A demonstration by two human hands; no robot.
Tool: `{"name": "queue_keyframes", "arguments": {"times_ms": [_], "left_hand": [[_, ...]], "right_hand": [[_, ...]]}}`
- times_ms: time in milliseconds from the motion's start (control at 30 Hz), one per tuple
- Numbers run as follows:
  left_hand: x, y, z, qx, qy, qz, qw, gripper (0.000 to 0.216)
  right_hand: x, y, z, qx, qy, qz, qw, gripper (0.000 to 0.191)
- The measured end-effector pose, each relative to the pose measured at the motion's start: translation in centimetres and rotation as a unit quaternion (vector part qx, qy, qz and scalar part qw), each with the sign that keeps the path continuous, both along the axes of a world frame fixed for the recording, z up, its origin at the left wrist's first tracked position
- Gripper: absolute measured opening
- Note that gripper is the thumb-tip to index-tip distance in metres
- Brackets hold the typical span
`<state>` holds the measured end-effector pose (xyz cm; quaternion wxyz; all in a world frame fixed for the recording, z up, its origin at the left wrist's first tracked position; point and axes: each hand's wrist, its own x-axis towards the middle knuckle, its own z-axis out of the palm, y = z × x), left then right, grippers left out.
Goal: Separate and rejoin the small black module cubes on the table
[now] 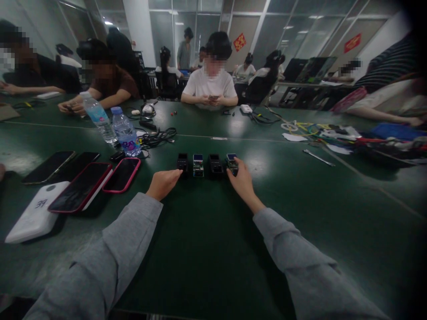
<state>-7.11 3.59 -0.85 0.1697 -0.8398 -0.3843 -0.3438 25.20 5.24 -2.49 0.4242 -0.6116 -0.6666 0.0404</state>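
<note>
Four small devices would be a plain row, but they differ: a black case (182, 163) at the left, a bare circuit board with a small screen (198, 165), a second black case (215, 164), then another circuit board with a screen (231, 158). My left hand (164, 184) is closed, its fingertips at the near left edge of the first black case; whatever is inside the fingers is hidden. My right hand (243, 181) has its thumb and fingers around the rightmost circuit board, partly covering it.
On the left lie several phones, one in a pink case (122, 175), and a white power bank (37, 213). Two water bottles (126, 133) stand behind them near black cables (160, 137). A metal tool (318, 158) and tangled wires (310, 130) lie right. People sit across the table.
</note>
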Motion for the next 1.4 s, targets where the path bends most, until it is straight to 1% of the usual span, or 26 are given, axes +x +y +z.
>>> {"name": "queue_keyframes", "arguments": {"times_ms": [100,200,400,500,667,833,933,1133,1267,1400], "left_hand": [[0.0,0.1,-0.1,-0.005,0.002,-0.001,1.000,0.025],[0.0,0.2,-0.2,-0.003,0.010,0.005,1.000,0.027],[0.0,0.1,-0.2,0.001,0.008,0.009,1.000,0.030],[0.1,0.1,-0.1,0.001,0.007,0.010,1.000,0.029],[0.2,0.0,0.0,0.007,0.005,0.003,1.000,0.030],[0.3,0.0,0.0,0.008,-0.001,-0.002,1.000,0.029],[0.2,0.1,0.0,0.003,0.004,0.003,1.000,0.029],[0.2,0.3,-0.2,0.008,0.005,0.010,1.000,0.031],[0.2,0.2,-0.1,0.009,0.013,0.015,1.000,0.033],[0.3,0.1,0.0,0.007,0.008,0.013,1.000,0.033]], "right_hand": [[0.1,0.0,0.0,-0.007,0.004,0.007,1.000,0.054],[0.1,-0.1,0.0,0.003,0.016,0.013,1.000,0.053],[0.5,0.1,-0.3,0.027,0.087,0.001,0.996,0.051],[0.6,0.3,-0.3,0.029,0.106,0.001,0.994,0.052],[0.3,0.0,-0.1,0.025,0.049,0.010,0.998,0.050],[-0.3,-0.4,0.1,-0.014,0.007,-0.004,1.000,0.054],[-0.6,-0.6,0.3,-0.015,-0.013,-0.007,1.000,0.057],[-0.6,-0.6,0.2,0.012,-0.025,-0.003,1.000,0.056],[-0.5,-0.6,0.2,0.066,-0.025,0.000,0.997,0.046],[-0.5,-0.9,0.6,0.090,-0.024,-0.017,0.996,0.041]]}}
